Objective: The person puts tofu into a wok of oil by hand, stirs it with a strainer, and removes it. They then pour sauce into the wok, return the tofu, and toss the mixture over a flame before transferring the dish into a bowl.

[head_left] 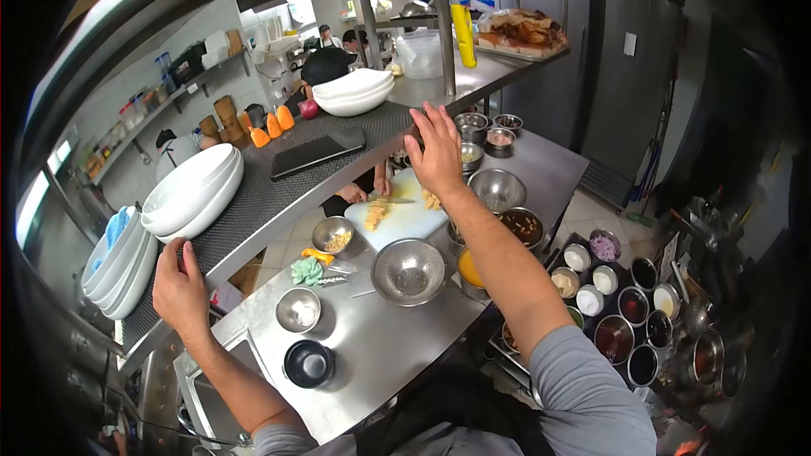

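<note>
My left hand (pixel 180 287) is at the front edge of a raised metal shelf (pixel 279 213), its fingers bent over the rim. Just behind its fingertips sits a stack of white bowls (pixel 198 190); a second stack of white bowls (pixel 127 274), with a blue cloth (pixel 114 228), stands to its left. My right hand (pixel 435 152) touches the same shelf farther right, with fingers stretched and apart and nothing in them. Between the hands, a dark tablet (pixel 318 154) lies on the shelf's black mat.
Below, a steel counter (pixel 372 355) carries a colander (pixel 410 272), a small metal bowl (pixel 298 311) and a black bowl (pixel 308 363). Across it, another person's hands (pixel 359 192) work at a white cutting board (pixel 405 221). Several sauce containers (pixel 614 338) stand at lower right.
</note>
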